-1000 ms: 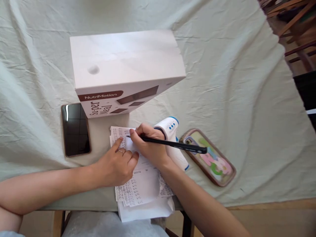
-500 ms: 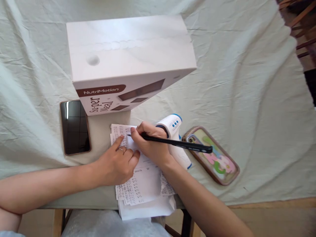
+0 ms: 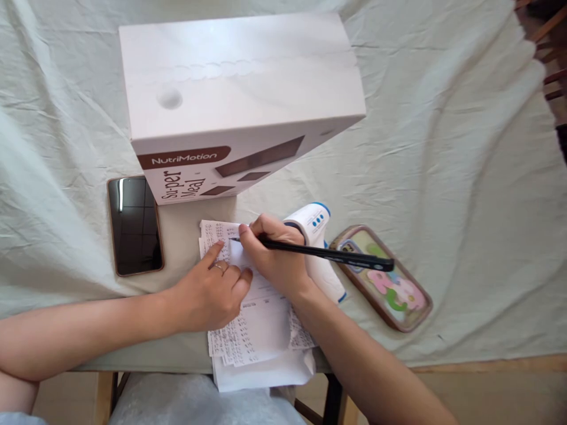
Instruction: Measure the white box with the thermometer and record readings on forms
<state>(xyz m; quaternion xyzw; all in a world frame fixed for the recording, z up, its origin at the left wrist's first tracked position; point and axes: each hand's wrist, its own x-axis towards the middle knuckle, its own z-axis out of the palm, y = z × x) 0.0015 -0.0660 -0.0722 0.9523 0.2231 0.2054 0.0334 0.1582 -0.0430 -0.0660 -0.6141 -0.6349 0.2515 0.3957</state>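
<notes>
A black pen point(image 3: 328, 254) is gripped in my right hand point(image 3: 279, 257), its tip touching the upper part of the papers point(image 3: 266, 330) stacked at the table's front edge. Rows of small handwriting cover parts of these sheets. My left hand point(image 3: 221, 292) rests on the same stack, index finger stretched out and pointing beside the pen tip, the other fingers loosely bent, holding nothing. A ring shows on one finger. Just beyond my right hand lies a white and blue gun-shaped device point(image 3: 323, 274), partly hidden by that hand and wrist.
A tall white NutriMotion box point(image 3: 243, 77) stands behind the papers. To its left lies a black phone point(image 3: 135, 227). A phone in a colourful case point(image 3: 385, 283) lies to the right. Wrinkled pale cloth point(image 3: 443, 195) covers the table.
My right hand and the pen have shifted slightly right, with the pen tip still at the sheet. The left hand stays in place. The whole view has moved a little.
</notes>
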